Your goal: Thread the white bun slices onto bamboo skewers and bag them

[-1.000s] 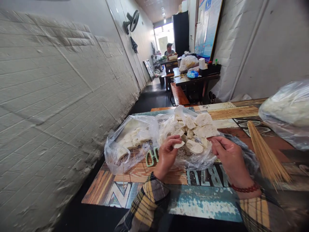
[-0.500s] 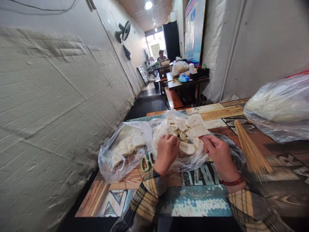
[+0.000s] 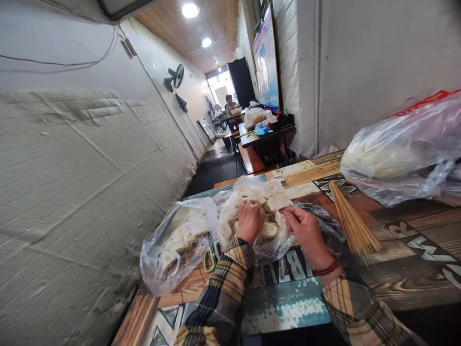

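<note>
A clear plastic bag (image 3: pixel 230 211) full of white cut food pieces (image 3: pixel 273 192) lies open on the painted wooden table (image 3: pixel 288 307). My left hand (image 3: pixel 249 220) rests on the pile, knuckles up and fingers curled into the pieces; what they grip is hidden. My right hand (image 3: pixel 304 229) sits at the pile's right side with its fingertips pinched together at a piece. Both wrists wear plaid sleeves, and the right one has a red bead bracelet (image 3: pixel 326 269).
A metal tray inside another plastic bag (image 3: pixel 173 240) holds more white pieces at the left. Green-handled scissors (image 3: pixel 212 254) lie beside it. A bundle of bamboo skewers (image 3: pixel 351 223) and a big filled bag (image 3: pixel 399 154) are at the right. A person sits at far tables.
The view tilted upward. My left hand, which held a white piece off the pile, has moved forward onto the pile. My right hand stayed pinched at the pile's right side.
</note>
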`<state>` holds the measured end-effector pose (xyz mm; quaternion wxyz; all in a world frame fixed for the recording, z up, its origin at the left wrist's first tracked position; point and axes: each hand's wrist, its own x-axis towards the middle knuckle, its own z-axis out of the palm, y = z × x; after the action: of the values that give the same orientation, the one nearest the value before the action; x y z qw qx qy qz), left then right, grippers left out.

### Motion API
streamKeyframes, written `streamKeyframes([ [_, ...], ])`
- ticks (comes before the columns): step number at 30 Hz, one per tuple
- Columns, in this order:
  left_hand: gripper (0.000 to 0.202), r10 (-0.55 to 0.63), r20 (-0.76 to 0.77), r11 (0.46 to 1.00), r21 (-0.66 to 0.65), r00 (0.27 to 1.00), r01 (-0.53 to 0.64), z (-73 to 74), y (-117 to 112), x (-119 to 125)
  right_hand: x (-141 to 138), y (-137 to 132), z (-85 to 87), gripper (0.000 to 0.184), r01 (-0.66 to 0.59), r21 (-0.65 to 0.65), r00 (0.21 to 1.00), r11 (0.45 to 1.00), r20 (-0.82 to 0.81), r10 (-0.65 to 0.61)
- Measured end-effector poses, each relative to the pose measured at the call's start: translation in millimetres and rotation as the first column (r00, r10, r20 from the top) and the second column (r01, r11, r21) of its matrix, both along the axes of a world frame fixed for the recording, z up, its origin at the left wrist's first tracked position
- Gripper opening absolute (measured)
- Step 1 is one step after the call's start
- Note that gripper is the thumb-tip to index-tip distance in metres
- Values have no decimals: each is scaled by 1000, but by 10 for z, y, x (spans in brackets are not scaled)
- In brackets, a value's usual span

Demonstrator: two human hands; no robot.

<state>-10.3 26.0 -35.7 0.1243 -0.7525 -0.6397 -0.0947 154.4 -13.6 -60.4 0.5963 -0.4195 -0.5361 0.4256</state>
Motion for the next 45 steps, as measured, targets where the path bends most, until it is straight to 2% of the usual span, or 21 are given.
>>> streamKeyframes([
  [5,9,-15,123,1000,28,992,12,-9,-38,-38,-8,2,20,35,0,16,1000,1000,-16,0],
  [7,9,-1,270,999,36,963,-10,26,-97,-84,-5,-4,25,36,-1,13,1000,1000,-15,2],
  [8,8,2,377,999,40,926,-18,47,-136,-113,-2,-9,27,37,-3,10,1000,1000,-14,3],
  [9,6,0,503,999,37,864,-22,69,-181,-145,1,-14,27,38,-6,4,1000,1000,-14,6],
  [10,2,-3,640,1000,22,768,-14,88,-232,-176,3,-19,25,39,-10,-2,1000,1000,-15,10],
  [12,9,7,879,998,-36,477,53,110,-343,-232,4,-29,14,39,-23,-16,1000,1000,-13,23],
  [14,19,48,986,986,-72,157,148,109,-452,-276,-1,-37,-6,39,-40,-29,999,999,-5,40],
  [15,25,65,997,981,-69,29,181,102,-499,-295,-5,-40,-20,39,-50,-35,999,998,1,50],
  [16,30,71,995,979,-56,-69,195,92,-538,-312,-10,-43,-33,38,-61,-40,998,997,9,61],
  [19,37,78,964,980,-27,-253,197,57,-606,-364,-23,-51,-62,37,-90,-55,995,994,33,92],
  [23,34,133,898,969,-27,-420,247,-2,-626,-421,-31,-60,-52,35,-92,-82,993,992,70,98],
  [26,28,134,869,966,-8,-476,257,-64,-631,-434,-35,-74,-27,33,-79,-95,991,992,99,88],
  [28,27,132,879,967,-11,-459,256,-100,-641,-435,-38,-88,-17,32,-80,-96,990,992,111,91],
  [32,42,124,880,971,-11,-459,241,-109,-674,-449,-47,-119,-24,32,-105,-92,982,990,148,118],
  [36,37,132,879,973,-27,-458,228,-90,-706,-479,-57,-139,-48,31,-120,-109,973,987,184,139],
  [38,34,120,866,980,-26,-485,196,-101,-720,-486,-61,-149,-59,30,-135,-128,969,983,192,158],
  [43,28,216,833,966,-105,-510,237,-169,-728,-462,-71,-164,-91,32,-158,-174,969,972,161,186],
  [45,32,219,803,966,-100,-554,238,-186,-713,-448,-74,-161,-111,33,-166,-180,968,970,159,195],
])
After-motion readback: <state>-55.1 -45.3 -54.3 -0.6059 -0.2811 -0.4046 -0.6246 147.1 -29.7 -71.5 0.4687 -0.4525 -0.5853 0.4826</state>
